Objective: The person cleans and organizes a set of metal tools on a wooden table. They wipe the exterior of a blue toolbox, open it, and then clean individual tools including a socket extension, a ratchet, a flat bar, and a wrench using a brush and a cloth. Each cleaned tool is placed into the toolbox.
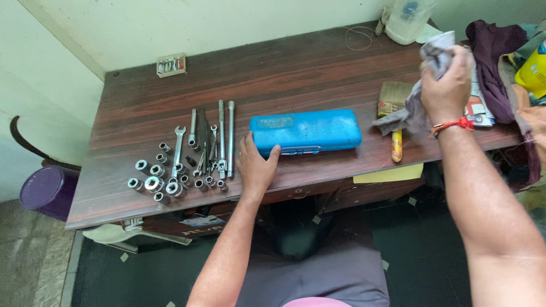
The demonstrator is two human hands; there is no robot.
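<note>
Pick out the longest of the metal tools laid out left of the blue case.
The straight extension bar at the row's right edge, nearest the left hand; it and its slimmer neighbour outreach the spanner.

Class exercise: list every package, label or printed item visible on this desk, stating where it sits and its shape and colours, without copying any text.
Blue tool case: desk centre, flat rectangular box with a pale label, left hand touching it.
Small open box: back left, rectangular, holding coloured pieces.
Printed papers: right edge, red and white, beneath the right hand.
</note>
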